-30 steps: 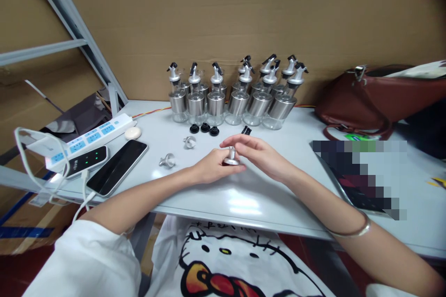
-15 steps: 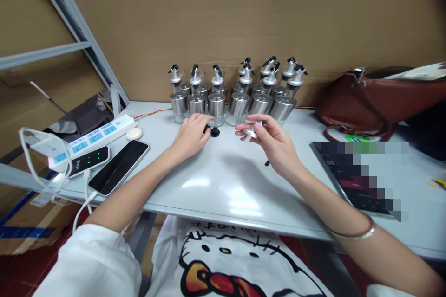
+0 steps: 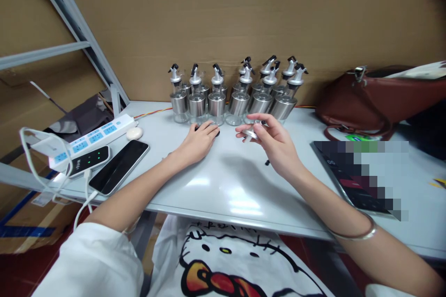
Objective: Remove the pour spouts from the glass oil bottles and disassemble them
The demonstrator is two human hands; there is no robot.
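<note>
Right hand (image 3: 277, 146) fingertips pinch a silver cap (image 3: 251, 133), held just above the table (image 3: 223, 185), in front of the bottles (image 3: 238, 102). Left hand (image 3: 197, 143) fingers together, lying over black plugs (image 3: 217, 133); grip can't be told.

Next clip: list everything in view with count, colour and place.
table: one, pale grey, across the view
oil bottles: about a dozen, back row partly hidden, steel and glass, table rear
black caps: mostly hidden, one edge shows, in front of the bottles
silver spout cap: one, held above the table centre
small black piece: one, on the table, right of centre
power strip: one, white with blue sockets, left
white oval thing: one, by the strip
phone: one, black, left
dark device: one, green lights, beside the phone
bag: one, brown, right rear
bracelet: one, silver, right wrist
left hand: palm down over the black caps
right hand: pinching the silver spout cap
</note>
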